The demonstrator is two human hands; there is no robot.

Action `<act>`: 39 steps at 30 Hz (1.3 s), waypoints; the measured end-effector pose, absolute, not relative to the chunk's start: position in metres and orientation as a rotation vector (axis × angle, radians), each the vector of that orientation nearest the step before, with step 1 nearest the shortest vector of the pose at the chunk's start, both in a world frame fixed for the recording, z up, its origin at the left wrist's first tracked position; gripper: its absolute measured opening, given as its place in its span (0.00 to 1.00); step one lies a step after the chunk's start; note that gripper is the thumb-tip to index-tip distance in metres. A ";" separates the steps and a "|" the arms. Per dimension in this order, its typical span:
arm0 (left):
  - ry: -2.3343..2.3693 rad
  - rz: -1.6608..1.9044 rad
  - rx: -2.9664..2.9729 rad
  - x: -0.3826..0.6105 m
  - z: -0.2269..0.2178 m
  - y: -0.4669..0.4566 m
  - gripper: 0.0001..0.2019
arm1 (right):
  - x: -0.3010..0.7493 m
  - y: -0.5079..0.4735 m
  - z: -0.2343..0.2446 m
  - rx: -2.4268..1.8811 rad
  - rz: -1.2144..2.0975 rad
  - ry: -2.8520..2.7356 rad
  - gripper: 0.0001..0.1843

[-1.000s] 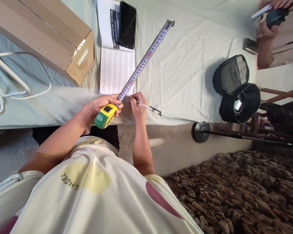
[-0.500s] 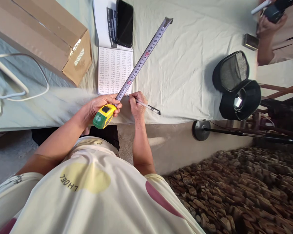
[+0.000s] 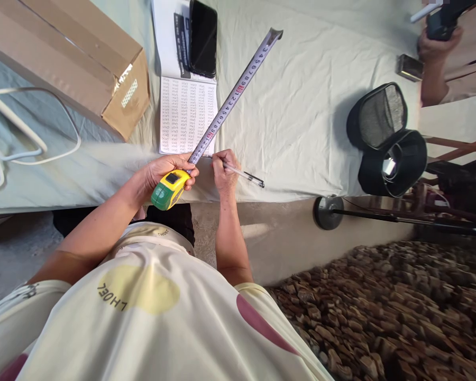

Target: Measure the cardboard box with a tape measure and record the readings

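Note:
My left hand [image 3: 164, 168] is wrapped round a yellow and green tape measure case [image 3: 167, 190] at the near edge of the cloth-covered table [image 3: 301, 116]. Its blade [image 3: 232, 98] runs diagonally up and to the right over the cloth, ending in a metal hook. My right hand [image 3: 224, 169] pinches a clear pen [image 3: 244, 175], with the tip down beside the blade near the case. A printed sheet of numbers [image 3: 187, 116] lies just beyond both hands, partly under the blade.
A cardboard box [image 3: 75, 58] and white cables [image 3: 19, 137] lie at the left. A black phone [image 3: 202, 37] rests on the notebook. Two black mesh cups [image 3: 384, 140] stand at the right edge, above a stand base [image 3: 327, 212]. Another person's hand [image 3: 436, 45] holds a dark object.
Both hands and the tape stay nearly in place. The other person's hand at the top right has lifted slightly.

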State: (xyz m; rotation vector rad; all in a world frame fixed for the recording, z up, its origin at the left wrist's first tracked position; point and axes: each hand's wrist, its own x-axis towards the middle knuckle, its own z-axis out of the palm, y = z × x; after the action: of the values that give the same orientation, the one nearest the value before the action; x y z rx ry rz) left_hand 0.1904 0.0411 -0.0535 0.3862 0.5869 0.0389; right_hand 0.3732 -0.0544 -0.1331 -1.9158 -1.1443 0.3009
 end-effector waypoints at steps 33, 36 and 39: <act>0.593 0.029 0.409 0.191 -0.057 0.042 0.17 | 0.375 -0.053 -0.137 -1.948 0.261 -1.087 0.07; 0.605 0.028 0.405 0.191 -0.054 0.042 0.17 | 0.375 -0.054 -0.138 -1.955 0.266 -1.075 0.07; 0.621 0.023 0.400 0.191 -0.050 0.041 0.17 | 0.375 -0.054 -0.137 -1.958 0.273 -1.087 0.07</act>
State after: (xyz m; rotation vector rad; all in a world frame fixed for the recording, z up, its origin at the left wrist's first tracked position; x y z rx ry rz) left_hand 0.1906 0.0414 -0.0502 0.3997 0.6206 0.0232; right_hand 0.3747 -0.0542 -0.1365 -1.9583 -1.0869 0.2729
